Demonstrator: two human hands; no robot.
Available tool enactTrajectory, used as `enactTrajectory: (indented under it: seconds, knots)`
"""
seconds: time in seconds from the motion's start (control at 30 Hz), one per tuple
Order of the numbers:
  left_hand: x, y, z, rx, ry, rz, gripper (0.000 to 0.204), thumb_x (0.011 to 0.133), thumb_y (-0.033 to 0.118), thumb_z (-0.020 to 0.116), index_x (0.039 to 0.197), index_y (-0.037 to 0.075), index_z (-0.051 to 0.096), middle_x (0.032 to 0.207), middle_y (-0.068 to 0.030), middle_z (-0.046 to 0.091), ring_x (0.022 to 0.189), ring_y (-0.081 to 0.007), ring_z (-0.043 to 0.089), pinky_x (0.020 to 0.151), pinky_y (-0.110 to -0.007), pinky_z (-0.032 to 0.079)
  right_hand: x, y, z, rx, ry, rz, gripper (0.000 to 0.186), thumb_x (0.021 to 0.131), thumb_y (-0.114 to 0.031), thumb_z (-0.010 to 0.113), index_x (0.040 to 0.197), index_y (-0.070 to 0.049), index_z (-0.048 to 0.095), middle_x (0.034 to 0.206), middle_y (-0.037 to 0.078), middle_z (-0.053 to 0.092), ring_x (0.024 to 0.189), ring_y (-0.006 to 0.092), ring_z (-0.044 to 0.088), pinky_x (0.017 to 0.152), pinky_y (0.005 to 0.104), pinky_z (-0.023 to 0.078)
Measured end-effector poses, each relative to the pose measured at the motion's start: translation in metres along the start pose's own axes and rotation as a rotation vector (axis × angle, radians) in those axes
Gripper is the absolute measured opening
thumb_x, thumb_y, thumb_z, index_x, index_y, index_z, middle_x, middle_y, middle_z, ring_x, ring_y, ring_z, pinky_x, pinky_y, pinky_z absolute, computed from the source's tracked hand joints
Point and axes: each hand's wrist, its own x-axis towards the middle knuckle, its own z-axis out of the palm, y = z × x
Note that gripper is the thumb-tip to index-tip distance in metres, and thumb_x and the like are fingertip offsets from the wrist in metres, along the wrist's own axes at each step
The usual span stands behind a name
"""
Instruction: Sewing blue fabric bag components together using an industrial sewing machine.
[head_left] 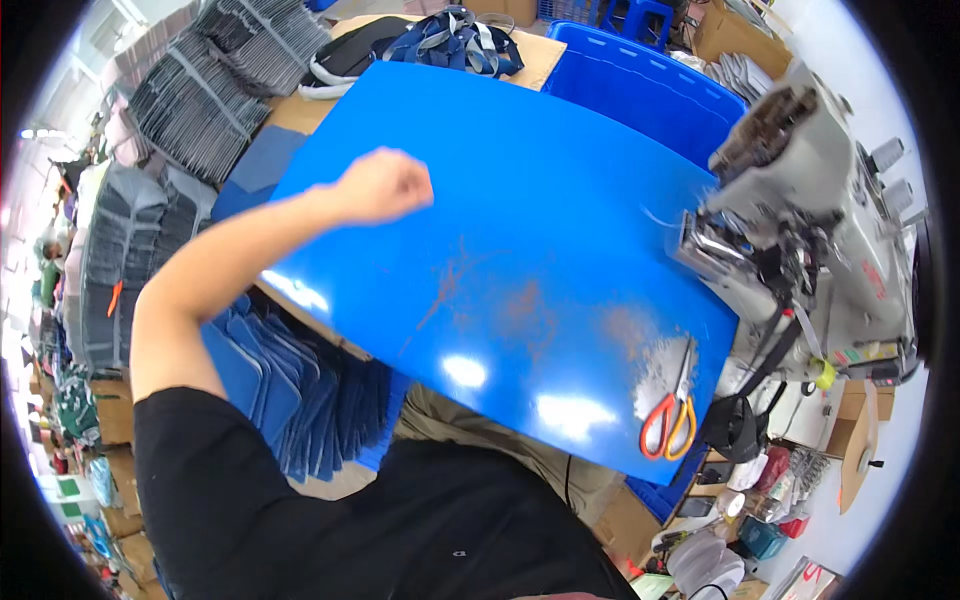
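The left hand (385,185) is curled into a closed fist, holding nothing visible, over the far left part of the glossy blue plastic work sheet (520,250); the right hand is out of view; the orange-handled scissors (672,415) lie well apart from the fist, at the sheet's near right corner (beside the grey industrial sewing machine (810,220)); the blue plastic crate (640,85) stands beyond the sheet, its contents hidden; stacked blue fabric pieces (280,380) sit below the forearm.
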Motion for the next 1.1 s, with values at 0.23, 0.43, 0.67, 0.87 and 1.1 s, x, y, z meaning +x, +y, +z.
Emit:
enactTrajectory:
  seconds: [0.23,0.43,0.67,0.87,1.1]
  knots:
    - [0.223,-0.237,-0.067,0.178,0.596,-0.546,0.026,0.087,0.032,0.068,0.108,0.021,0.080,0.114,-0.0103,0.077,0.110,-0.0317,0.072,0.095,-0.046,0.057,-0.061,-0.257,-0.015,0.161,0.237,-0.764,0.030,0.104,-0.029,0.062,0.104,-0.002,0.076,0.083,0.022,0.071,0.069,0.0346,0.068,0.063,0.0473,0.050]
    - [0.287,-0.327,-0.051,0.296,0.226,-0.755,0.040,0.088,0.048,0.070,0.118,0.024,0.080,0.129,-0.0144,0.072,0.121,-0.0358,0.068,0.106,-0.050,0.052,-0.011,-0.312,-0.015,0.425,0.447,-0.704,0.027,0.103,-0.024,0.062,0.113,0.000,0.072,0.099,0.019,0.070,0.084,0.0295,0.066,0.076,0.0427,0.049]
    - [0.277,-0.285,-0.152,0.221,1.006,-0.287,0.027,0.090,0.033,0.067,0.107,0.017,0.080,0.112,-0.0136,0.076,0.107,-0.0358,0.071,0.098,-0.046,0.054,-0.040,-0.296,-0.026,0.659,0.711,-0.522,0.028,0.103,-0.018,0.063,0.123,0.002,0.067,0.118,0.015,0.068,0.103,0.0236,0.063,0.090,0.0373,0.048]
    - [0.216,-0.169,-0.289,0.106,1.246,-0.123,0.038,0.094,0.009,0.056,0.131,0.008,0.063,0.128,-0.0288,0.064,0.114,-0.0462,0.063,0.101,-0.047,0.051,-0.095,-0.367,-0.046,0.603,0.920,-0.790,0.029,0.103,-0.010,0.060,0.128,0.003,0.063,0.133,0.016,0.063,0.121,0.0248,0.059,0.106,0.0371,0.044]
    - [0.088,-0.007,-0.310,-0.180,0.921,0.382,0.046,0.093,-0.001,0.054,0.139,0.002,0.054,0.119,-0.0147,0.068,0.093,-0.0196,0.067,0.075,-0.033,0.055,-0.115,-0.498,-0.052,0.360,0.770,-1.264,0.030,0.098,-0.008,0.063,0.126,0.002,0.065,0.138,0.021,0.059,0.129,0.0342,0.057,0.111,0.0435,0.042]
